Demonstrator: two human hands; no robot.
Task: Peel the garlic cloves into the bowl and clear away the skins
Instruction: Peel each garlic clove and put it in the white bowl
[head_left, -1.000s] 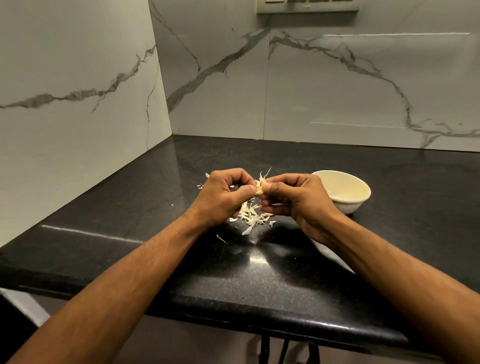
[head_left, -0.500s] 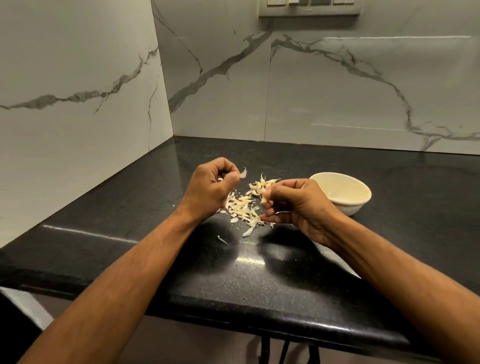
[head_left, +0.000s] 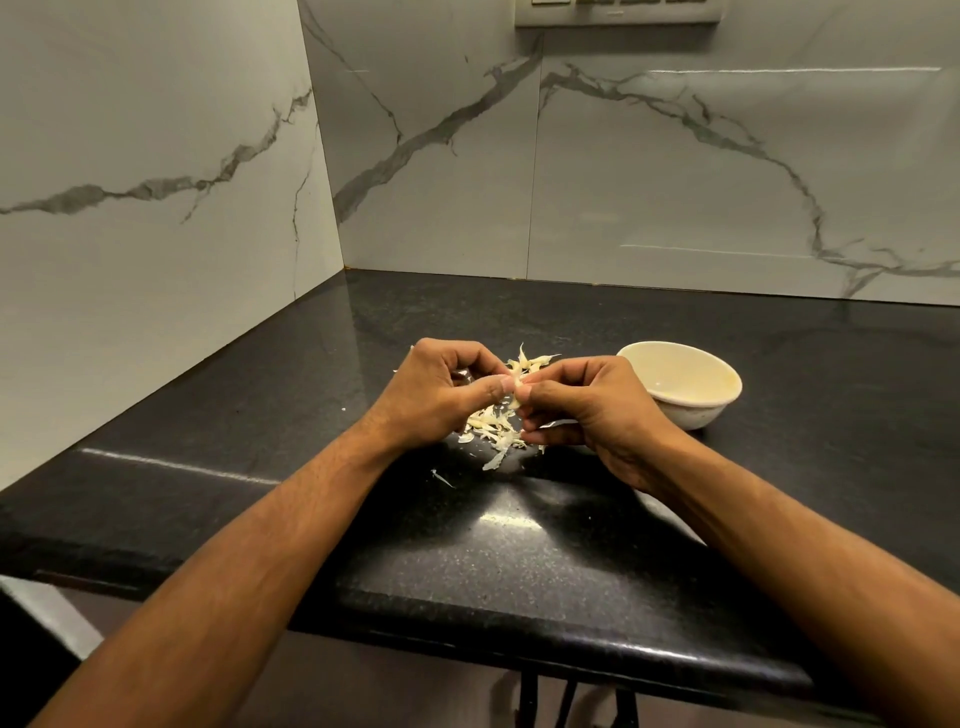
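Note:
A small pale garlic clove (head_left: 515, 391) is held between both hands above the black counter. My left hand (head_left: 441, 395) pinches it from the left with thumb and curled fingers. From the right, my right hand (head_left: 587, 405) pinches the same clove. Under and behind the hands lies a loose pile of garlic skins (head_left: 493, 431). A cream bowl (head_left: 691, 410) stands on the counter just right of my right hand; I cannot see any cloves inside it from here.
The black counter (head_left: 519, 545) sits in a corner of white marble walls, left and behind. Its front edge runs close to me. A stray skin sliver (head_left: 441, 477) lies near my left forearm. A switch panel (head_left: 618, 13) is high on the back wall.
My left hand had pulled away to the left with a bit of skin; it has come back and both hands meet on the clove again.

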